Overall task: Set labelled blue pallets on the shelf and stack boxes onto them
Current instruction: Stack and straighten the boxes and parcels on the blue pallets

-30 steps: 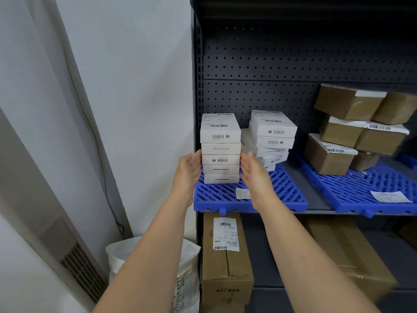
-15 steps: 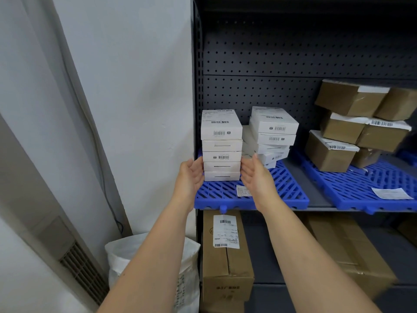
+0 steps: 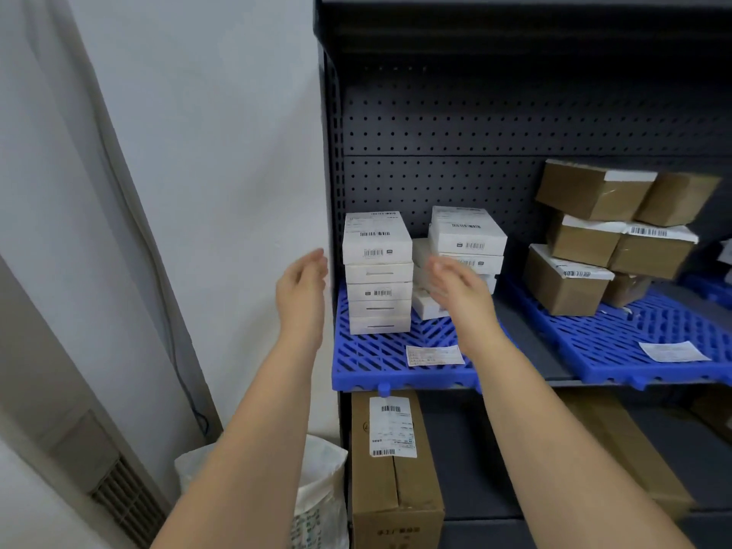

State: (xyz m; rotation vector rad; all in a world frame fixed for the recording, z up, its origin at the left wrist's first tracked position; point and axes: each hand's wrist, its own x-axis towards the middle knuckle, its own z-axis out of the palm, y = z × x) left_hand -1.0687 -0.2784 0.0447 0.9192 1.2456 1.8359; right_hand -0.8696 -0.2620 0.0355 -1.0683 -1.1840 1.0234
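Left hand [image 3: 303, 289] and right hand [image 3: 461, 297] flank white boxes [image 3: 378, 271].

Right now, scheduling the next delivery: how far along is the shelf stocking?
Done: two labelled pallets sit on the shelf, left pallet carrying white box stacks, right pallet brown boxes. In hand: nothing; left hand and right hand are open beside the front stack. Left: bare pallet fronts could take more.

Barcode stickers on white boxes [image 3: 378, 271], brown carton [image 3: 396, 493], no print legible
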